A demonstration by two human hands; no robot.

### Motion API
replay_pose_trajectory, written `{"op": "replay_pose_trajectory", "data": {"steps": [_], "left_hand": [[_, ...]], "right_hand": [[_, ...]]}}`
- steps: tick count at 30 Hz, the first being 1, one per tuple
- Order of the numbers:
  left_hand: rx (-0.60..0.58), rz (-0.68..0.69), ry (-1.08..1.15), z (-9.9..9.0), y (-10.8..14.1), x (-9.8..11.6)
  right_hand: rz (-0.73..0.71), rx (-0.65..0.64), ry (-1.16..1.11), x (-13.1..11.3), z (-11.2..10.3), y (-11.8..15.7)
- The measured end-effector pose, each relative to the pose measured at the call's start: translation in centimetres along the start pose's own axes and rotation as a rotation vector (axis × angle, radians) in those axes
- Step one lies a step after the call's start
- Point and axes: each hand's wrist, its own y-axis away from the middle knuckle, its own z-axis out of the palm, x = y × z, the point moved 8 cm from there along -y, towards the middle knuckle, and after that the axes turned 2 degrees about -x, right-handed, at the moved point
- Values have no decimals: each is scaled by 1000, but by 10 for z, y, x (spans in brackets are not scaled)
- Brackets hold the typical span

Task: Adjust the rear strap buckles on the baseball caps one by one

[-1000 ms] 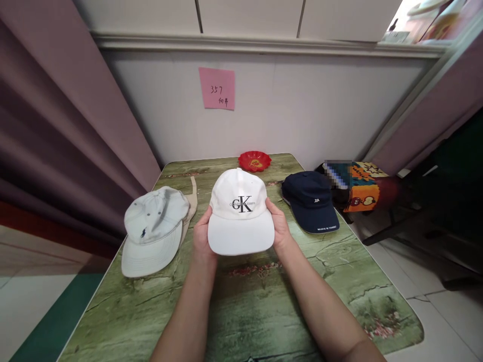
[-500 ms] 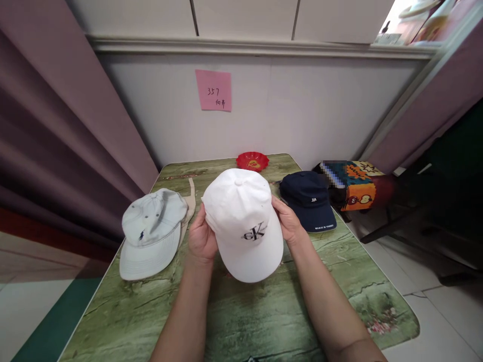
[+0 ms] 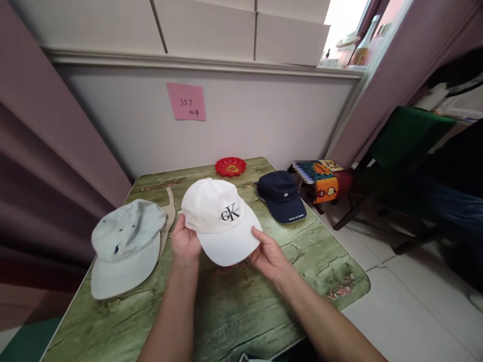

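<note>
Between my two hands is a white baseball cap (image 3: 211,206) with dark letters on its front, held above the table with its brim toward the lower right. My left hand (image 3: 185,239) grips the cap's left rear edge, thumb on the outside. At the brim's right side, my right hand (image 3: 268,254) pinches the edge with the thumb on top. A pale blue cap (image 3: 126,241) with a small dark emblem rests on the table to the left. To the right sits a navy cap (image 3: 281,196) with white lettering along its brim.
The caps are over a green wood-patterned table (image 3: 241,306). A red scalloped dish (image 3: 230,167) stands at the far edge, and a beige strap (image 3: 170,206) lies beside the pale cap. A pink note (image 3: 186,102) is on the wall. Right of the table is a colourful stool (image 3: 324,181).
The white cap has turned so its brim points to the lower right. My right hand has moved from the cap's side to its brim. The camera view has swung right.
</note>
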Motion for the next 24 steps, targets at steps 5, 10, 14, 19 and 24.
{"op": "replay_pose_trajectory", "data": {"steps": [5,10,14,19,24], "left_hand": [[2,-121,-250,-9,34,-27],[31,-248,-639,-56,70,-40],[49,-157,-710,-78,84,-32],[28,-96,-697,-80,89,-29],[30,-108,-700,-79,89,-31]], "right_hand": [[-185,-49,76,-75,28,-11],[-397,-50,113,-183,49,-44],[-498,69,95,-228,13,-58],[-414,329,144,-215,-82,-52],[-400,403,208,-206,-121,-47]]}}
